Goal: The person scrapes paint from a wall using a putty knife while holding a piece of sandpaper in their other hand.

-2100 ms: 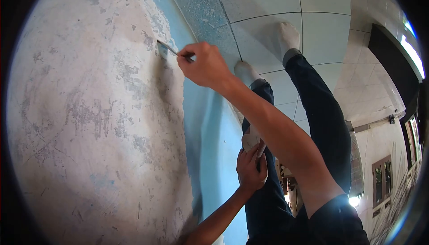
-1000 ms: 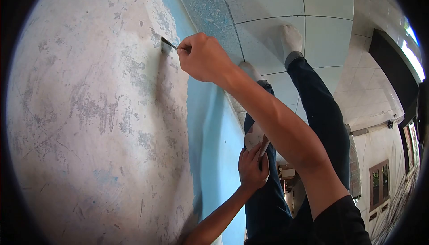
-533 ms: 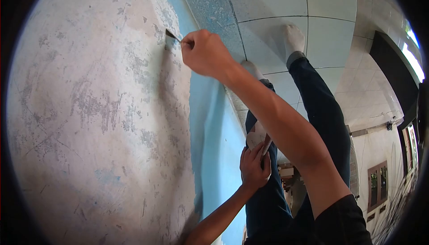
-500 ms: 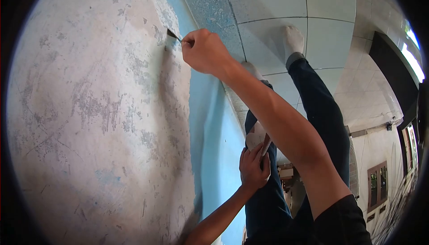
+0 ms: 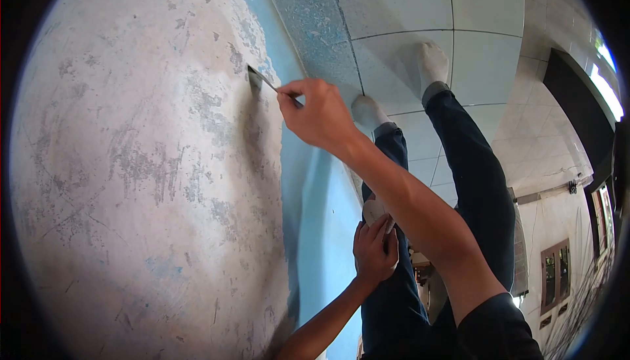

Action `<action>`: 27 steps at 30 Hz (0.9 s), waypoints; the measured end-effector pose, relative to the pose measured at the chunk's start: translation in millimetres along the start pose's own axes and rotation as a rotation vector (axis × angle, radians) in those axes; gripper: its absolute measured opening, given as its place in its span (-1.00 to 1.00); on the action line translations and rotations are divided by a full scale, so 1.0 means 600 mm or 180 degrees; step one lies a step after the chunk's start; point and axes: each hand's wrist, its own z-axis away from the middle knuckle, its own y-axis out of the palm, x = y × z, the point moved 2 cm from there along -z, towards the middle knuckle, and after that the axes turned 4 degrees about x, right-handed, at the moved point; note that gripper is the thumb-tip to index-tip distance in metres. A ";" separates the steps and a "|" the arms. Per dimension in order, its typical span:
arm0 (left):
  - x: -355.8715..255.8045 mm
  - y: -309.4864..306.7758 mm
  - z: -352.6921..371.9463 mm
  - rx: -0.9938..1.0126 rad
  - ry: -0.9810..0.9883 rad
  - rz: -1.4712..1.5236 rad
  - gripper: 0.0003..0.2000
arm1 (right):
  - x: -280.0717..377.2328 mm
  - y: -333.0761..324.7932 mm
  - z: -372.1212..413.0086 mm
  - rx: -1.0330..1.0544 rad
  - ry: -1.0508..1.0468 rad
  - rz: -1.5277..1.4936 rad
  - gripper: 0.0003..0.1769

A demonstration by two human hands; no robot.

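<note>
My right hand [image 5: 318, 114] is closed around a putty knife [image 5: 266, 80], with its thin metal blade against the patchy white and grey wall [image 5: 131, 143]. The blade's edge meets the wall close to the border with the blue paint [image 5: 305, 196]. Lower down, in front of my leg, my left hand [image 5: 376, 252] grips a flat tool [image 5: 375, 210] with a pale face. Its handle is mostly hidden by my fingers and right forearm, so its exact kind cannot be told.
Pale floor tiles [image 5: 400, 5] run along the wall, with a speckled blue-grey strip [image 5: 305, 12] beside it. My feet [image 5: 433, 63] stand on the tiles. A dark bench-like block [image 5: 577, 110] and a wooden-framed window [image 5: 555, 275] are at the right.
My right hand and the putty knife have moved down the picture along the wall, and more of the blade's shank shows. My left hand has barely moved; its tool has tilted slightly.
</note>
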 end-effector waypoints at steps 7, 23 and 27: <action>-0.002 -0.003 -0.004 -0.0080 0.0043 -0.0020 -0.67 | 0.015 -0.015 -0.008 0.0255 0.0266 -0.0038 -0.74; -0.005 -0.005 -0.005 -0.0058 0.0081 -0.0066 -0.63 | 0.028 -0.011 -0.009 0.0277 0.0162 0.0403 -0.76; 0.012 0.003 0.003 0.0000 0.0126 -0.0167 -0.63 | 0.012 0.003 -0.013 0.0123 -0.0021 0.0431 -0.77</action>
